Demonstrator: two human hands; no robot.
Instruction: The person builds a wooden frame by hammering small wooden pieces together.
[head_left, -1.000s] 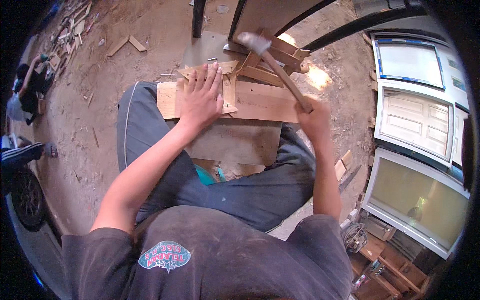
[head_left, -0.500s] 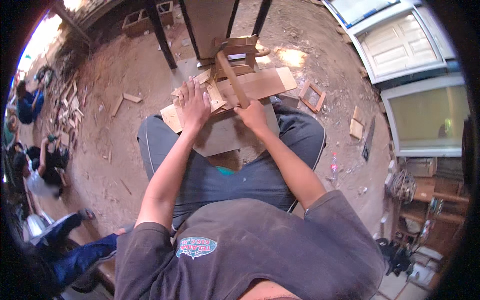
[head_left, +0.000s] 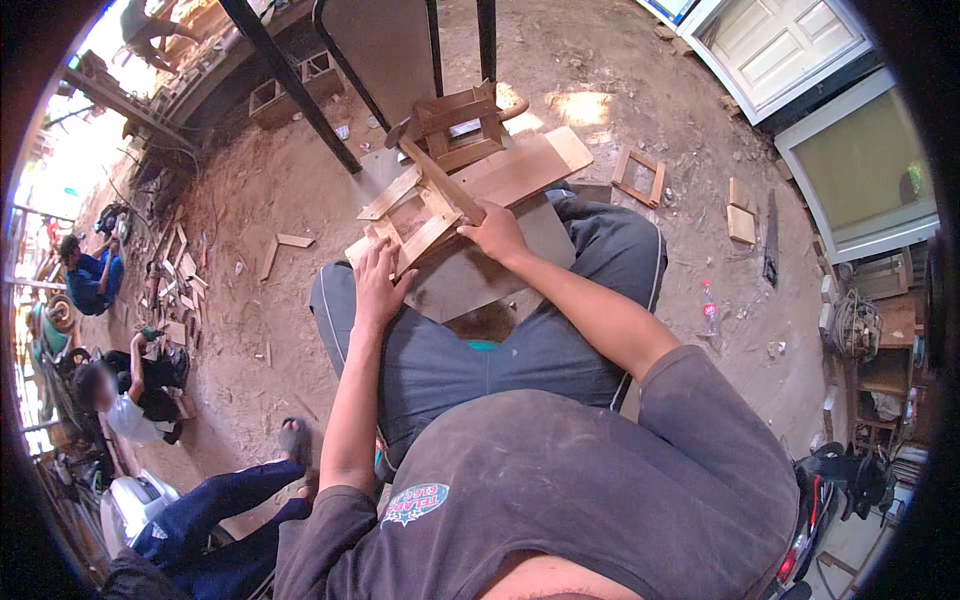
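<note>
My right hand (head_left: 488, 232) is closed round the wooden handle of a hammer (head_left: 439, 172), whose head rests above a small light-wood frame (head_left: 391, 192). My left hand (head_left: 381, 273), fingers slightly apart and bent, touches the lower left of that frame. The frame lies on a long plank (head_left: 545, 158) over a flat grey-brown sheet (head_left: 505, 270) between my legs. Just beyond sits a darker wooden assembly (head_left: 450, 118), beside black metal legs (head_left: 282, 72).
Co-workers (head_left: 92, 275) (head_left: 130, 395) sit at the left among wood scraps; another person's legs (head_left: 215, 500) stretch at lower left. A small frame (head_left: 637, 179), blocks (head_left: 741, 223), a saw (head_left: 770, 245) and a bottle (head_left: 710, 310) lie at right, near leaning doors and windows (head_left: 770, 60).
The hammer, raised at the right, has swung left and down over the frame. My left hand has slid down to the frame's lower edge, its fingers more bent. The view has shifted.
</note>
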